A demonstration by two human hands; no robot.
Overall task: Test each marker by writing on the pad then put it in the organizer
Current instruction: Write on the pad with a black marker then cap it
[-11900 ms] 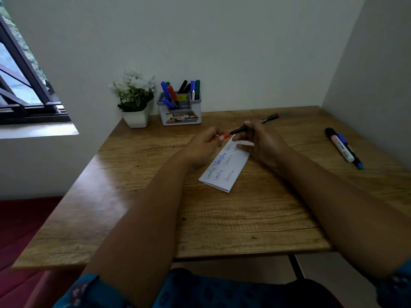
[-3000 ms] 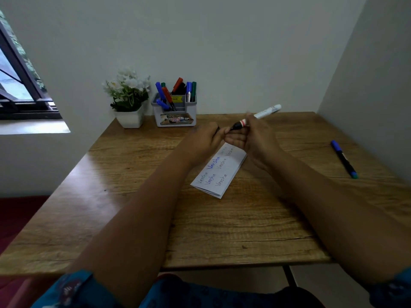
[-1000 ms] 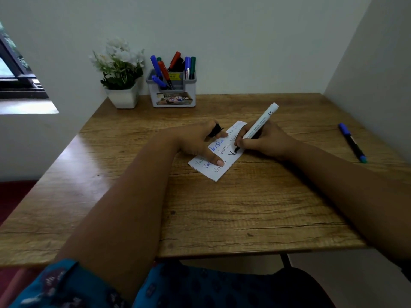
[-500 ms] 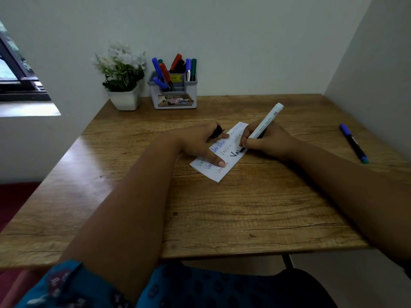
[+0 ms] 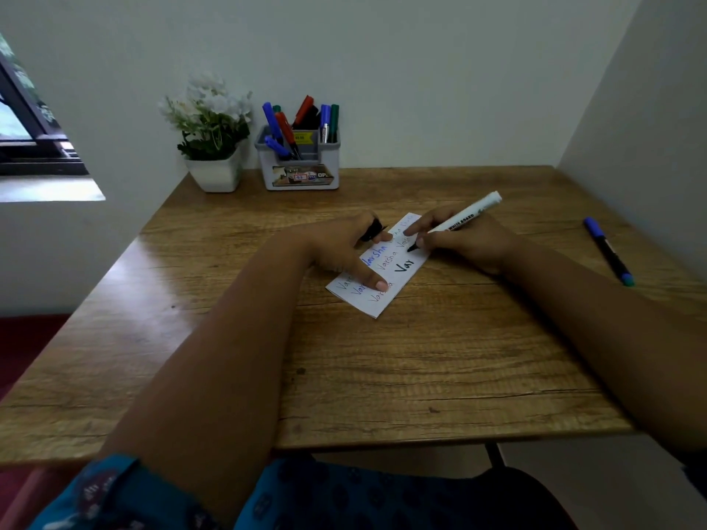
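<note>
A small white pad [image 5: 386, 300] with several handwritten words lies mid-table. My right hand [image 5: 465, 241] grips a white whiteboard marker [image 5: 468, 214], its black tip touching the pad beside fresh black letters. My left hand [image 5: 344, 250] presses the pad down with its fingers and holds the marker's black cap [image 5: 373, 231]. A grey organizer [image 5: 298, 162] with several blue, red, green and black markers stands at the back against the wall. A blue marker [image 5: 608, 250] lies on the table at the right.
A white pot of white flowers [image 5: 212, 139] stands left of the organizer. The wooden table [image 5: 421, 369] sits in a corner, with walls behind and to the right. A window sill is at the far left.
The uncapped marker came down onto the pad, and black letters have grown from one to three over the last second. My left hand stays on the pad with the cap.
</note>
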